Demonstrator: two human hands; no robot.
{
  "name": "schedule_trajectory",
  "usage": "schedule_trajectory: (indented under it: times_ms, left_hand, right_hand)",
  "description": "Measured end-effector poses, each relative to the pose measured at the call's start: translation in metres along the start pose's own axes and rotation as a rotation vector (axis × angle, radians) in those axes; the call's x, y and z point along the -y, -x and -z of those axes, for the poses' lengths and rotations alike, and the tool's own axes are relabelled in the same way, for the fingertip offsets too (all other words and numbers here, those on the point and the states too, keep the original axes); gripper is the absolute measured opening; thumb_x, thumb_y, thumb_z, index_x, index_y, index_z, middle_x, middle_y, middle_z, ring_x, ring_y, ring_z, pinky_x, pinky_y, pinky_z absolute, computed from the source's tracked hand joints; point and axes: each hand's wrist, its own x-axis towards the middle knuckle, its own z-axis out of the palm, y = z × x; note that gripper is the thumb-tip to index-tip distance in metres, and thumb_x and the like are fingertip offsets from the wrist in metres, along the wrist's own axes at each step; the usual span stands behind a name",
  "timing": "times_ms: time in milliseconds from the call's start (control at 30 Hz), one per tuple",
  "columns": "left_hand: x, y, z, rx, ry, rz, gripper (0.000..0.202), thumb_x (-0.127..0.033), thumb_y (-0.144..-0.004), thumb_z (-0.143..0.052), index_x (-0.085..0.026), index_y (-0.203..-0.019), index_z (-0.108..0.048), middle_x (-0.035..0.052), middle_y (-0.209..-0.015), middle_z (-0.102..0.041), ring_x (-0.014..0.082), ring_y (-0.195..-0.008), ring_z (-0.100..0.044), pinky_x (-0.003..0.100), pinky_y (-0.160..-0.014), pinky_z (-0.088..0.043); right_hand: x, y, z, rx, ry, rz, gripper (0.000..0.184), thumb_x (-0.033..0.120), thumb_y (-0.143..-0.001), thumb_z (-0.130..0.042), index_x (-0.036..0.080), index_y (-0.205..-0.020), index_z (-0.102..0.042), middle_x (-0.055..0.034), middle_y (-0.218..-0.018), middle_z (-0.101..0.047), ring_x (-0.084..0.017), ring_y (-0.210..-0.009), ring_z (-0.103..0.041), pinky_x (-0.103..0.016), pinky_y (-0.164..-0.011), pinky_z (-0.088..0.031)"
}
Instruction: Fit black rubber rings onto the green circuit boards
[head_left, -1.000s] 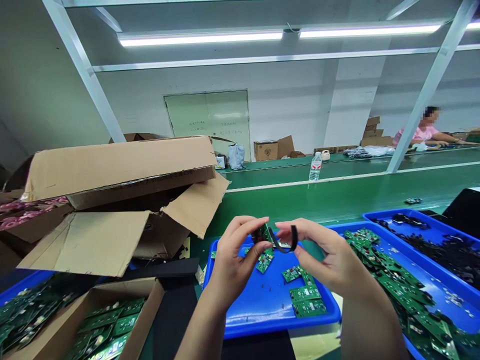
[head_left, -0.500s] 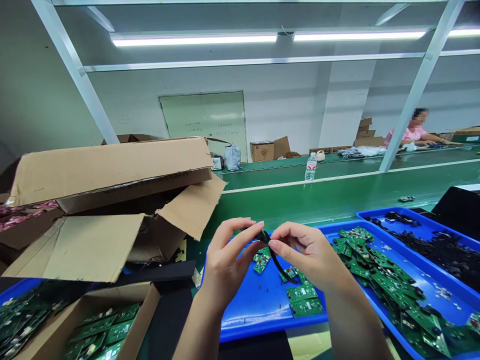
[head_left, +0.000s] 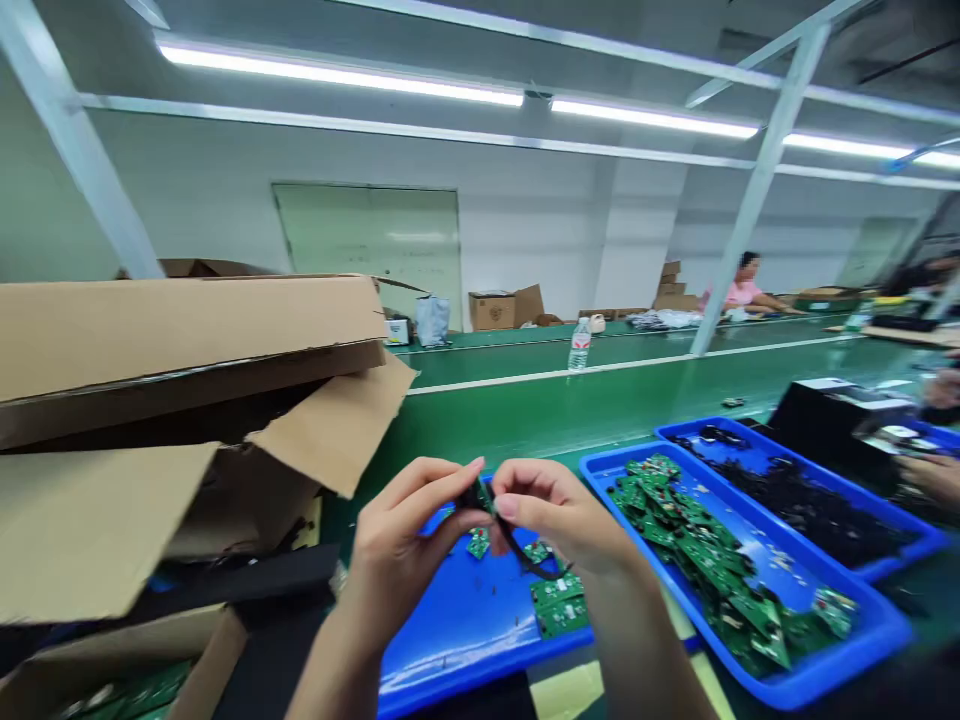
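My left hand and my right hand meet above a blue tray. Between their pinched fingertips they hold a small green circuit board with a black strap that curves down below the right fingers. The board itself is mostly hidden by the fingers. Several green circuit boards lie loose in the tray under the hands.
Open cardboard boxes pile up at the left. To the right stand a blue tray of green boards and a blue tray of black parts. A green conveyor belt with a water bottle runs behind. A person works far off.
The view has swung to the right and tilted, so hands and trays sit further left. My fingers have drawn closer together on the board and strap, covering most of it.
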Motion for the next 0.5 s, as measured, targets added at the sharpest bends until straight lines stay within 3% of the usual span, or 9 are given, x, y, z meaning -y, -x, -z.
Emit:
schedule_trajectory:
  times_ms: [233,500]
  left_hand:
    - [0.020,0.007,0.005,0.093,0.041,0.042,0.038,-0.024,-0.086,-0.069,-0.036,-0.122,-0.064,-0.0030,-0.095,-0.067,0.0088,-0.076,-0.067,0.012,-0.073,-0.054]
    - [0.023,0.006,0.010,0.148,0.033,0.081,0.030,-0.033,-0.085,-0.069,-0.037,-0.115,-0.067,-0.0043,-0.093,-0.069,0.0091,-0.073,-0.069,0.010,-0.067,-0.054]
  right_hand:
    - [-0.002,-0.016,0.000,-0.009,0.029,-0.061,0.055,0.063,-0.049,-0.083,0.016,-0.060,-0.056,0.0027,-0.048,-0.059,-0.012,-0.042,-0.057,-0.022,-0.045,-0.044]
    - [-0.008,-0.016,0.002,0.095,-0.038,-0.032,0.044,0.051,-0.059,-0.085,0.015,-0.066,-0.060,0.0029,-0.051,-0.060,-0.010,-0.045,-0.059,-0.021,-0.048,-0.048]
